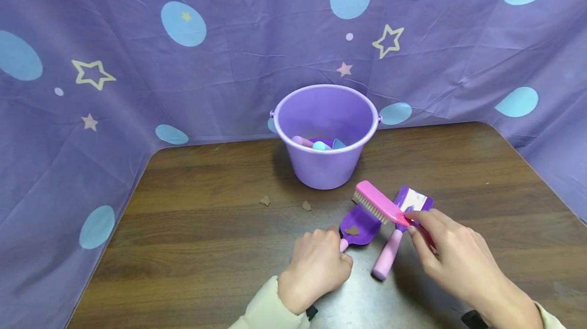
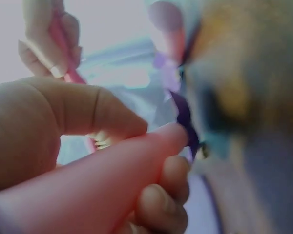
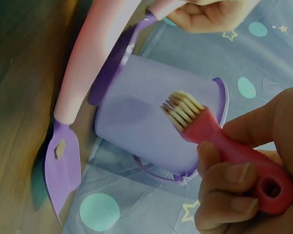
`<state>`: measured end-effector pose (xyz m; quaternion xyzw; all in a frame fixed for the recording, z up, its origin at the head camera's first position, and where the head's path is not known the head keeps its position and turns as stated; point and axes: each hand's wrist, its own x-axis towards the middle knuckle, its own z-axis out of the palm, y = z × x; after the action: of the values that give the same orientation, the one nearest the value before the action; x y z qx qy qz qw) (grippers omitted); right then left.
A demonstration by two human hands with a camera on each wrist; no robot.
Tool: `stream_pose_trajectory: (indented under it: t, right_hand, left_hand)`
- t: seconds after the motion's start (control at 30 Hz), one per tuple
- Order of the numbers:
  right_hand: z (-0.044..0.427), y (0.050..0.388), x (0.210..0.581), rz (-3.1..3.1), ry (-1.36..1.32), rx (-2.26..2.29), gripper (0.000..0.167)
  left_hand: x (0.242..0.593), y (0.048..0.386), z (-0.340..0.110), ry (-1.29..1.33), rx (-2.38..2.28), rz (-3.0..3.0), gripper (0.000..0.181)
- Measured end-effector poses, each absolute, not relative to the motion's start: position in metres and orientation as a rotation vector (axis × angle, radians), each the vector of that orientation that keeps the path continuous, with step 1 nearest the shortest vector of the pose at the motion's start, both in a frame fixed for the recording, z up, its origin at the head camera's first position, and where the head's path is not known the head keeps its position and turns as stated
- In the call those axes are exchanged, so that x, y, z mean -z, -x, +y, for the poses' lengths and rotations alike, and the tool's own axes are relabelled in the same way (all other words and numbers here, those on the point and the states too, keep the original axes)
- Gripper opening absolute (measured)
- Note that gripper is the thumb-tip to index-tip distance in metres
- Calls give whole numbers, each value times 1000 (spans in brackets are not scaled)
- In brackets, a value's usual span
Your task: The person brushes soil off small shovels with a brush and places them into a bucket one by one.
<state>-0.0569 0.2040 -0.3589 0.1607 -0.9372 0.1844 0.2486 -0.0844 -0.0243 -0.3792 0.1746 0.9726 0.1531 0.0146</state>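
Observation:
My left hand (image 1: 316,263) grips the pink handle (image 2: 102,180) of a small purple shovel (image 1: 367,224). A brown scrap (image 1: 352,230) lies on that shovel's blade. In my right hand (image 1: 458,255) is a pink brush (image 1: 380,201) with pale bristles (image 3: 183,109), its bristled head just above the shovel's far edge. Fingers and thumb pinch the brush by its handle (image 3: 249,161). Between the hands, a second purple shovel (image 1: 387,255) with a pink handle rests on the table; the right wrist view shows a brown scrap (image 3: 60,149) on its blade.
Behind the shovels stands a purple bucket (image 1: 323,166) holding several pink, purple and light blue tools. Two brown scraps (image 1: 265,200) lie on the wooden table (image 1: 192,247) left of the shovels. A purple cloth (image 1: 257,28) with stars hangs along the back.

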Motion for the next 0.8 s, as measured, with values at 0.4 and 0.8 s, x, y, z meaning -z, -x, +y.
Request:
stream_pose_trajectory:
  t: [0.4,0.8]
  right_hand:
    - [185,59,363,-2465,-616,-593,29]
    - [162,58,365,-2418,-735,-748,32]
  left_hand:
    - [342,82,-49,-536,-455,3093,16]
    - [331,84,-62,-529,-455,3168,18]
